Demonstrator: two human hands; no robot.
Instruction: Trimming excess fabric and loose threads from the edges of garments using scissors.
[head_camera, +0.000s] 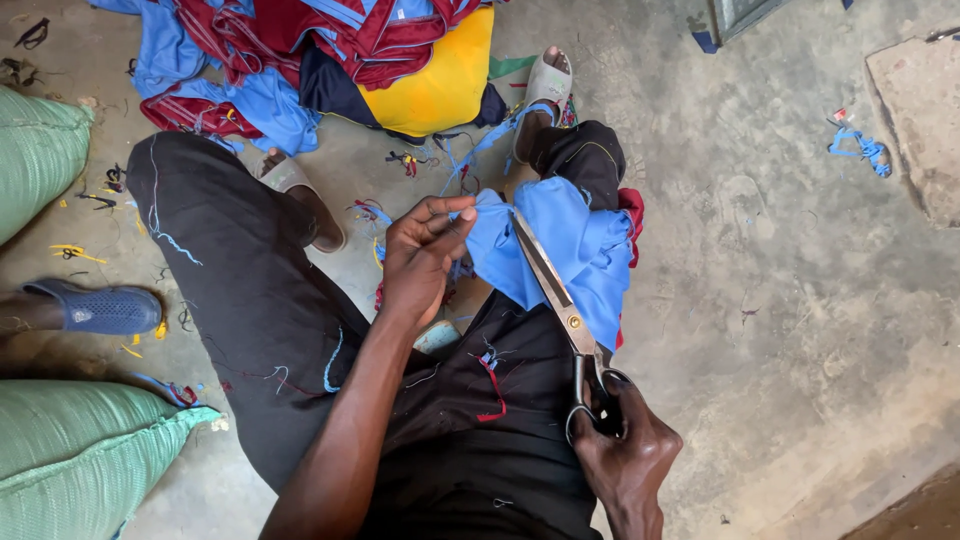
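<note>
Head view, looking down at the lap: the left hand (420, 262) pinches the upper edge of a soft light-blue piece of cloth (575, 255), thumb and fingertips pressed together on a small fold of it, the rest of the cloth falling away to the right of those fingers and draping over the right knee of the black trousers (250, 300). The right hand (625, 450) grips a pair of large steel tailor's scissors (560, 310), its fingers threaded through the dark loop handles and closed around them; the long blades run up and away from that hand, their tips lying just beside the left fingertips at the pinched fold. The blades look nearly together, though whether cloth lies between them I cannot tell

The cloth appears thin, limp and light; it sags wherever it is not held, so it likely needs tension from a pinch close to the blade tips, at the edge, to stay flat enough to handle. The scissors look stiff and fairly heavy, best carried at the handles

Beyond the left fingers lies a heap of maroon, blue and yellow garments (350, 60) on the concrete floor (800, 300), with coloured thread scraps (860, 145) scattered about. Far left of the hands sit green woven sacks (70, 460) and a blue sandal (100, 308)
</note>
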